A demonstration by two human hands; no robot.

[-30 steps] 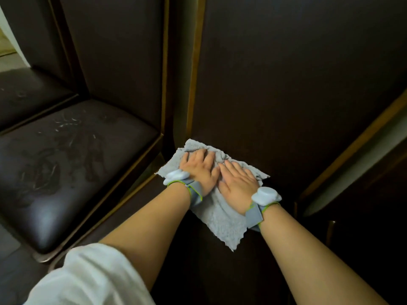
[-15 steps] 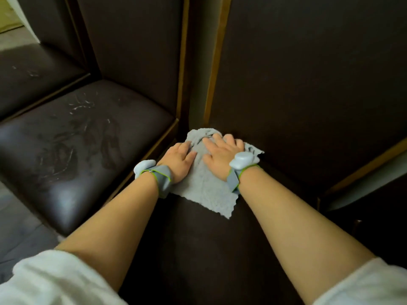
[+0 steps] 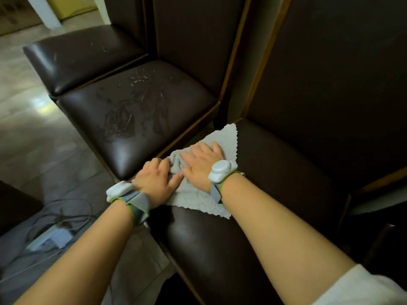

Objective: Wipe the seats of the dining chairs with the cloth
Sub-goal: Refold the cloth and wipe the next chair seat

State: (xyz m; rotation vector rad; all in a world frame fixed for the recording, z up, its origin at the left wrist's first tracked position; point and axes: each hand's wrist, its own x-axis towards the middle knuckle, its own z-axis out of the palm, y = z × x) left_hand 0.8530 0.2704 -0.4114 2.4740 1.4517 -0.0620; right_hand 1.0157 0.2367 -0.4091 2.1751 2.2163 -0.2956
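Observation:
A grey cloth point(image 3: 226, 139) lies on the left edge of the nearest dark brown chair seat point(image 3: 275, 172). My right hand point(image 3: 201, 160) presses flat on the cloth, fingers spread and pointing to the far left. My left hand point(image 3: 155, 179) rests on the cloth's left edge at the seat's rim, its fingers curled over the bunched fabric. A second chair seat point(image 3: 136, 111) to the left shows pale scratches and smears. A third seat point(image 3: 81, 53) stands beyond it.
The tall dark chair backs point(image 3: 341, 73) rise behind the seats. On the tiled floor point(image 3: 33, 119) at lower left lie a white power strip point(image 3: 51, 237) and tangled cables. A dark furniture edge shows at the far left.
Both hands have slid the cloth from the middle of the seat to its left edge. The view has pulled back and turned left, showing more floor and the third seat.

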